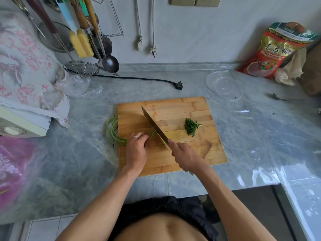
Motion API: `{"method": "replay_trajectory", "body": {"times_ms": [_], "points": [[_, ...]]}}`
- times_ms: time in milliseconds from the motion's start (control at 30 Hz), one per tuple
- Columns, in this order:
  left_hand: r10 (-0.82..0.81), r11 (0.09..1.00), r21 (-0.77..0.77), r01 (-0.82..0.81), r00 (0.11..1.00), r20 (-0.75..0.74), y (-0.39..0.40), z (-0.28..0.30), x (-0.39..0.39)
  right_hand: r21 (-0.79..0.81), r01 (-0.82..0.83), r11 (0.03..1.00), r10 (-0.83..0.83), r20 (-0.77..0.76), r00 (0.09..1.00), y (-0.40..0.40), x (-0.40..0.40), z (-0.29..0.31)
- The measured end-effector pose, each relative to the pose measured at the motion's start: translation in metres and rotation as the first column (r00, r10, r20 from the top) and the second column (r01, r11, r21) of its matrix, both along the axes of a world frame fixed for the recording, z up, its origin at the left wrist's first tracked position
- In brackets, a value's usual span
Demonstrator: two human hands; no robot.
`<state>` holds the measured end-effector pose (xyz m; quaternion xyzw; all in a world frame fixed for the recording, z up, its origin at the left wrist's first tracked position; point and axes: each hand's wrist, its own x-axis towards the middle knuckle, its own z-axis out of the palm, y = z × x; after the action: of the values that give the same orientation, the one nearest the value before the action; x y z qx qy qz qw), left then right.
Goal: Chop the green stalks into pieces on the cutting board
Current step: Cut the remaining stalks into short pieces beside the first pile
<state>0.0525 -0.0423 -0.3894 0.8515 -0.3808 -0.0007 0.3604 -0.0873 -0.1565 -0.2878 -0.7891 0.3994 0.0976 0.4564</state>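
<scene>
Here the left hand (138, 150) curls over the stalks (112, 132), hiding their ends; right hand (186, 156) grips the knife (154, 126), handle hidden; pieces (192, 126) at 3 o'clock on the board (173, 108)

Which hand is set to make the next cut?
Right, probably: the right hand grips the knife, blade beside the green stalks that the left hand pins on the cutting board.
</scene>
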Motion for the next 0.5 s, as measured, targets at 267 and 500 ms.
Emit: {"method": "replay_trajectory", "body": {"times_ms": [267, 500], "points": [[-0.045, 0.996, 0.078, 0.040, 0.997, 0.055, 0.002, 0.002, -0.001, -0.132, -0.038, 0.991, 0.034, -0.038, 0.999, 0.016, -0.002, -0.012], [-0.064, 0.995, 0.084, 0.056, 0.993, 0.095, 0.001, 0.008, 0.000, -0.269, -0.022, 0.963, 0.058, 0.126, 0.990, 0.027, -0.016, -0.014]]}}
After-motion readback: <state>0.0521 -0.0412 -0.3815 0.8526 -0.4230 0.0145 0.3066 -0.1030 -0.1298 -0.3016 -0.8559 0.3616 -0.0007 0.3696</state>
